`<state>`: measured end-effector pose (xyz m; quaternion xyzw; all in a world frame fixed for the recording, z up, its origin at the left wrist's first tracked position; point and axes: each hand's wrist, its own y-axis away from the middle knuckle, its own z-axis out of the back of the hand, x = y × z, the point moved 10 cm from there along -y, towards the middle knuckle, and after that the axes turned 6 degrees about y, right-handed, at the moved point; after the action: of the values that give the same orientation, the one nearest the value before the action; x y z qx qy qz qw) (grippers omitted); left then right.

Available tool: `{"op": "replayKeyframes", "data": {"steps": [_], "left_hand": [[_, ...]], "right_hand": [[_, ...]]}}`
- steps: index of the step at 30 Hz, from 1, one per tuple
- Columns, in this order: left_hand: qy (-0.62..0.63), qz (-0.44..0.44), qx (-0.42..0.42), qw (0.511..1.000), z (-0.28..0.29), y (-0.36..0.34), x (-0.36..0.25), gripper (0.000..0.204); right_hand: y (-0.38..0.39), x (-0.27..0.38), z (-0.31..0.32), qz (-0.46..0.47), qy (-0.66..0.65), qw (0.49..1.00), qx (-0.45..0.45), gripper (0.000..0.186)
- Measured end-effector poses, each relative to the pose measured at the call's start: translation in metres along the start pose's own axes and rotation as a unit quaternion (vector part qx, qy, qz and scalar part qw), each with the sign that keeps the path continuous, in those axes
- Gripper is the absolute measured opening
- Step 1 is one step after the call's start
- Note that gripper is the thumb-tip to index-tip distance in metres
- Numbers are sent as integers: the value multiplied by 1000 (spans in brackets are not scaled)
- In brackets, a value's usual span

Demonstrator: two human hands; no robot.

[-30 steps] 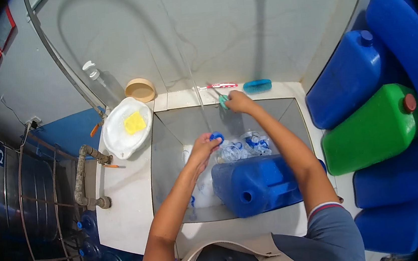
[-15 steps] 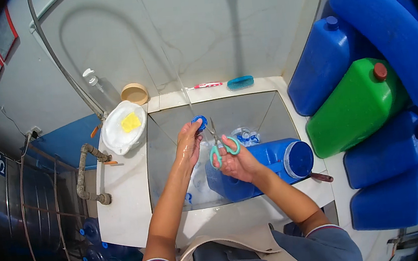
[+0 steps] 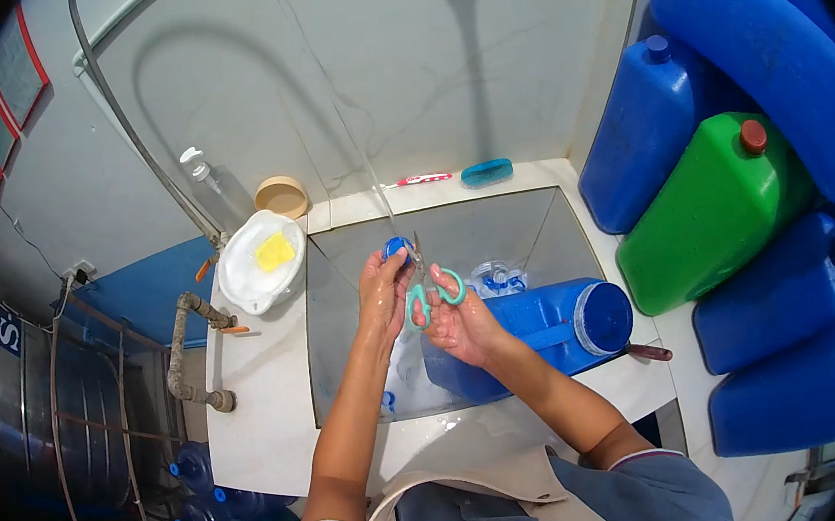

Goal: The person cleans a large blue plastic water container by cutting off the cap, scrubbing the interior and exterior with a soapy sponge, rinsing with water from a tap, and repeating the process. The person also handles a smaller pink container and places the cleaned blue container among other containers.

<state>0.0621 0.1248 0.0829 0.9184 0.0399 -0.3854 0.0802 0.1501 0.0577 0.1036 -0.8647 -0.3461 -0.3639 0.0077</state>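
Over the sink, my left hand [image 3: 380, 289] grips a round blue cap [image 3: 397, 249] between thumb and fingers. A thin stream of water comes down right by the cap. My right hand [image 3: 465, 334] holds scissors with teal handles [image 3: 450, 285], fingers through the loops. The scissors' metal blades point up and reach the cap's right edge. Whether they touch or cut it is too small to tell. A blue jug [image 3: 535, 335] with a round blue lid lies on its side in the sink, below my right hand and forearm.
Several blue and clear pieces [image 3: 500, 278] lie in the sink [image 3: 333, 269]. At its left stands a white basin [image 3: 249, 282] with suds and a yellow sponge [image 3: 275, 251]. A toothbrush [image 3: 425, 178] and blue brush [image 3: 486, 172] lie on the back ledge. Blue and green jugs [image 3: 695, 224] crowd the right side.
The scissors have come closer to the blue cap, their blades now beside its edge. My right hand has shifted a little left. The whole view has shifted slightly.
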Motion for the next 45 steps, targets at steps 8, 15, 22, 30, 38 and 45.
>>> {"op": "replayKeyframes", "data": {"steps": [8,15,22,30,38,45], "left_hand": [[-62,-70,-45,995,9,3,-8,12],[-69,-121,-54,989,23,7,-22,10],[-115,-140,-13,983,20,29,-20,15],[-153,-87,42,983,-14,29,-19,26],[-188,-218,15,957,-20,37,-34,23],[-170,-235,53,955,-21,33,-35,25]], "right_hand": [[-7,-5,4,38,97,993,-47,46],[-12,-9,-7,12,90,995,-51,46],[-28,41,33,100,200,966,-133,35],[-17,98,-7,378,564,723,-129,26],[4,100,-25,428,606,639,-203,24],[-17,94,13,371,440,781,-244,19]]}}
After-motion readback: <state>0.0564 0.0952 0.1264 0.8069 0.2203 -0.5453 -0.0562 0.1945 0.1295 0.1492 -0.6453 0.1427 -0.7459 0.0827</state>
